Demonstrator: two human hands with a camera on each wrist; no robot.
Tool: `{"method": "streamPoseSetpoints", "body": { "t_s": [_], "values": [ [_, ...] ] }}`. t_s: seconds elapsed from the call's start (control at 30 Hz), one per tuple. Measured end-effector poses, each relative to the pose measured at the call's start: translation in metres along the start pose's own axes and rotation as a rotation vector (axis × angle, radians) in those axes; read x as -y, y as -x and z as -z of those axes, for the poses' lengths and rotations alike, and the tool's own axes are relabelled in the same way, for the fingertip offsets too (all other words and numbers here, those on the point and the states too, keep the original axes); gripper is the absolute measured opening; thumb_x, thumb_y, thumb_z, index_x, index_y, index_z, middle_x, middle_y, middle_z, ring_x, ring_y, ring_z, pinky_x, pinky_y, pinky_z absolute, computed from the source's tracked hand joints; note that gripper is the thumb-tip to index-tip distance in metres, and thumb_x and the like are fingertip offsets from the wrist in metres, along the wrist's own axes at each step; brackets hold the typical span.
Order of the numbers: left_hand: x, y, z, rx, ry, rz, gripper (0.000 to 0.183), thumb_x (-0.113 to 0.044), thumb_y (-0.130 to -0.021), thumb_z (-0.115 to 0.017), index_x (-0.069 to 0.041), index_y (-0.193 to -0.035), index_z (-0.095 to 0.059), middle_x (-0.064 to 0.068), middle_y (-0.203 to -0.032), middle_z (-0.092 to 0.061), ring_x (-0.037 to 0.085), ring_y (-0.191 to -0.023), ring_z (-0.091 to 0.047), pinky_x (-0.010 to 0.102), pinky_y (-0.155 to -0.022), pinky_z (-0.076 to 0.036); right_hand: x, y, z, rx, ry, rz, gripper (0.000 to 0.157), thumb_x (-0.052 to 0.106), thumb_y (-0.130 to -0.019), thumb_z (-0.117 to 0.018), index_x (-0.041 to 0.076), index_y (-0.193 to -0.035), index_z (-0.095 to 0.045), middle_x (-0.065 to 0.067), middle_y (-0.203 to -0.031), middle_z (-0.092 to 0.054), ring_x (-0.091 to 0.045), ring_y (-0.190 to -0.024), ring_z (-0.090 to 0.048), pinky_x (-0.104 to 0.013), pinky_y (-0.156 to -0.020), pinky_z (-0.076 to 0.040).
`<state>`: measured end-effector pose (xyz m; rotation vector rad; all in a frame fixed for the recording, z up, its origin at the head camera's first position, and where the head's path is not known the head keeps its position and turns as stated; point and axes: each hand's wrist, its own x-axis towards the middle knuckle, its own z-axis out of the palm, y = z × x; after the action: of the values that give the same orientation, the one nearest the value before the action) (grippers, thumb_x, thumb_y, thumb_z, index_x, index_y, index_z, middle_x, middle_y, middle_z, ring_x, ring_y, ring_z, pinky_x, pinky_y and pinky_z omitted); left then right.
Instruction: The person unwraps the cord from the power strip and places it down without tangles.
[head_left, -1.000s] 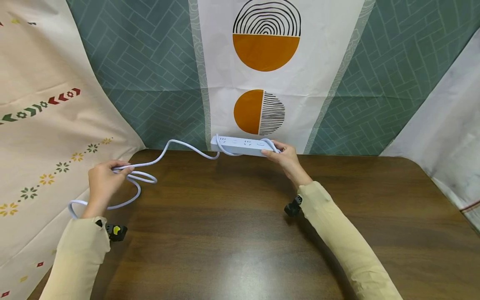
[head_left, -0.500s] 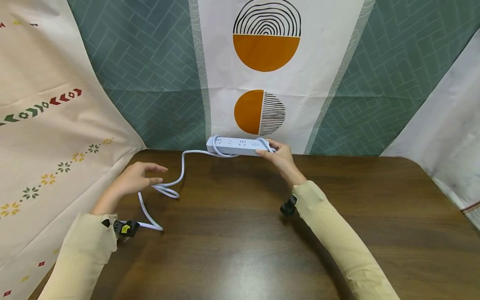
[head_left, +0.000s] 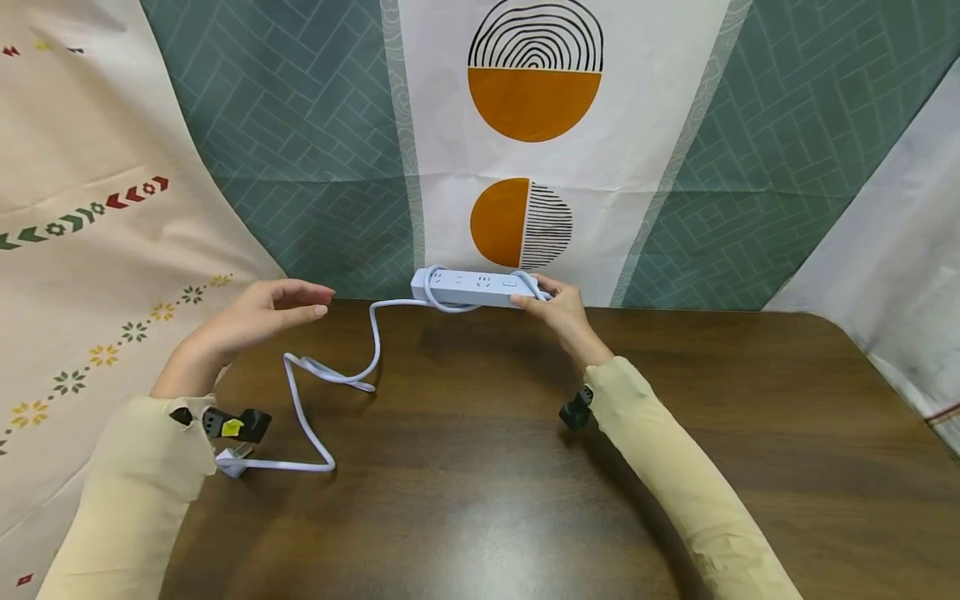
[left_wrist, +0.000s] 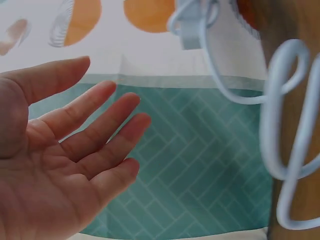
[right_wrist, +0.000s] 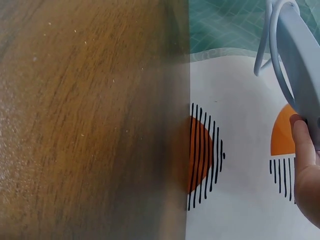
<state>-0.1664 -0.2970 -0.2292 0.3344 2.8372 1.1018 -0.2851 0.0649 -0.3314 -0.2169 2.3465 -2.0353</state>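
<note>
My right hand (head_left: pixel 561 312) grips the right end of a white power strip (head_left: pixel 472 288), thumb along its near side, in the head view. A loop of the strip's own white cord (head_left: pixel 377 342) goes round each end of it. From the left end the cord runs down to the table, lies there in bends, and ends at a plug (head_left: pixel 234 461) beside my left wrist. My left hand (head_left: pixel 258 321) hovers above the table's left side, holding nothing. Its fingers are apart and only slightly bent in the left wrist view, with the cord off to the right.
The brown wooden table (head_left: pixel 480 467) reaches back to a green and white patterned cloth (head_left: pixel 345 192) hanging behind it. A cream cloth (head_left: pixel 97 250) hangs along the left side, and a white cloth (head_left: pixel 885 275) on the right. Small black cameras sit on both wrists.
My left hand has let go of the bundled cord, which has dropped onto the table, and has risen away from it. The power strip has shifted slightly left in my right hand.
</note>
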Motion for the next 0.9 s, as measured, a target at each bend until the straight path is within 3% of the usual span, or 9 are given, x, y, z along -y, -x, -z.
{"method": "streamPoseSetpoints", "body": {
  "t_s": [0.1,0.23,0.47,0.6,0.7,0.9],
  "values": [
    [-0.008,0.000,0.009,-0.039,0.019,0.011,0.044,-0.028,-0.092,-0.054,-0.001,-0.126,-0.051,0.014,-0.122,-0.056,-0.010,-0.093,-0.050,0.012,-0.078,-0.039,0.001,-0.001,0.000,0.013,-0.017,0.009,0.058,0.019,-0.075,-0.075,0.005,-0.127,-0.053,-0.012,-0.124,-0.054,-0.017,-0.097,-0.050,-0.024,-0.078,-0.042],
    [-0.015,-0.005,0.014,-0.092,0.043,0.030,0.046,-0.032,-0.090,-0.056,-0.003,-0.126,-0.052,0.008,-0.122,-0.057,-0.009,-0.094,-0.051,0.012,-0.079,-0.038,0.002,0.000,-0.001,0.026,-0.033,0.028,0.057,0.015,-0.076,-0.074,0.003,-0.127,-0.053,-0.014,-0.124,-0.054,-0.016,-0.095,-0.050,-0.022,-0.076,-0.043],
    [-0.012,-0.027,0.003,-0.100,0.067,-0.002,0.046,-0.030,-0.089,-0.058,-0.002,-0.125,-0.052,0.016,-0.124,-0.055,-0.006,-0.093,-0.052,0.024,-0.084,-0.040,0.002,0.001,-0.003,0.068,-0.054,0.032,0.055,0.013,-0.077,-0.073,0.003,-0.127,-0.053,-0.015,-0.126,-0.054,-0.016,-0.096,-0.050,-0.022,-0.078,-0.042],
    [-0.008,-0.040,-0.006,-0.093,0.043,-0.056,0.043,-0.025,-0.089,-0.059,0.000,-0.123,-0.053,0.020,-0.120,-0.057,-0.005,-0.090,-0.054,0.021,-0.082,-0.041,0.002,0.001,-0.004,0.091,-0.089,0.017,0.055,0.012,-0.078,-0.072,0.003,-0.128,-0.051,-0.014,-0.127,-0.052,-0.014,-0.095,-0.052,-0.020,-0.076,-0.044],
    [-0.005,-0.048,-0.013,-0.086,0.033,-0.067,0.041,-0.021,-0.088,-0.060,0.001,-0.122,-0.054,0.021,-0.117,-0.058,0.005,-0.094,-0.057,0.022,-0.082,-0.041,0.003,0.001,-0.005,0.107,-0.120,0.017,0.055,0.010,-0.078,-0.072,0.002,-0.128,-0.051,-0.016,-0.127,-0.052,-0.012,-0.092,-0.053,-0.018,-0.074,-0.045],
    [-0.004,-0.063,-0.027,-0.036,0.023,-0.069,0.045,-0.018,-0.086,-0.063,0.004,-0.124,-0.050,0.023,-0.120,-0.054,0.032,-0.110,-0.053,0.042,-0.091,-0.040,0.007,0.001,-0.007,0.120,-0.149,0.022,0.054,0.008,-0.079,-0.070,0.001,-0.129,-0.050,-0.017,-0.125,-0.053,-0.011,-0.090,-0.054,-0.018,-0.074,-0.046]
  ]
}}
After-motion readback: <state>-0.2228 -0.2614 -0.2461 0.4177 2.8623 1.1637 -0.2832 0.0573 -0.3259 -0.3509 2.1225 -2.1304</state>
